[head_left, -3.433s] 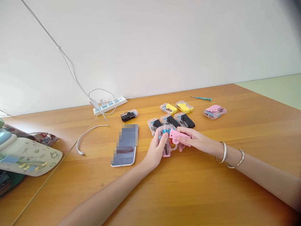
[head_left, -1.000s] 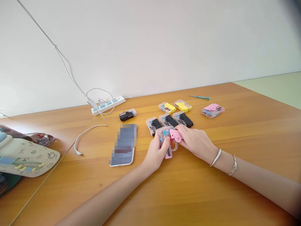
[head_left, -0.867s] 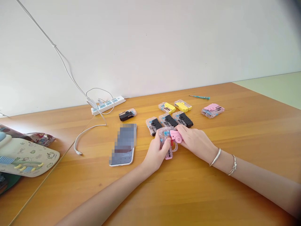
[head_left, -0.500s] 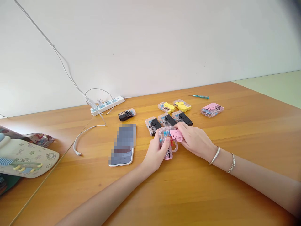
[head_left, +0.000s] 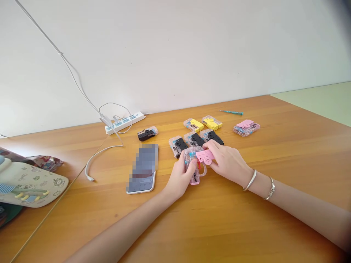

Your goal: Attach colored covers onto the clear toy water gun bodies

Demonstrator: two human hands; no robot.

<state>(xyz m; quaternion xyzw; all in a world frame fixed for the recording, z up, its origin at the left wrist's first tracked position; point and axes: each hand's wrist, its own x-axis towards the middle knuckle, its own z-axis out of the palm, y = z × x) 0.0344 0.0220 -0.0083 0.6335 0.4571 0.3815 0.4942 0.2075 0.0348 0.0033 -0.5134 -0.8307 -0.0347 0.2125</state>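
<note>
The left hand (head_left: 179, 172) is closed around a clear plastic toy pistol (head_left: 191, 168), its fingers (head_left: 189, 164) curled over the see-through body; the right hand (head_left: 227, 162) is nearly shut too, its fingers (head_left: 215, 148) gripping the pistol's pink slide (head_left: 205, 156) from the right; the pistol sits between both hands, low over the wooden table (head_left: 246, 219), though whether it touches the top I cannot tell; just beyond the right fingertips lie three clear black-topped toy pistols (head_left: 194, 139) in a row, the nearest partly hidden behind the held toy; past those, farther from the fingers, are two yellow-topped toy pistols (head_left: 202, 123); a pink-topped toy pistol (head_left: 246, 128) lies well right of them, and a teal-handled screwdriver (head_left: 230, 112) lies beyond; left of the left fingers is a smartphone (head_left: 141, 168), its screen pixelated; farther left are a lone black-topped toy pistol (head_left: 147, 133), a white power strip (head_left: 123, 123) and a white cable (head_left: 102, 157); a bangle (head_left: 249, 180) and a chain bracelet (head_left: 270, 189) circle the right wrist.
</note>
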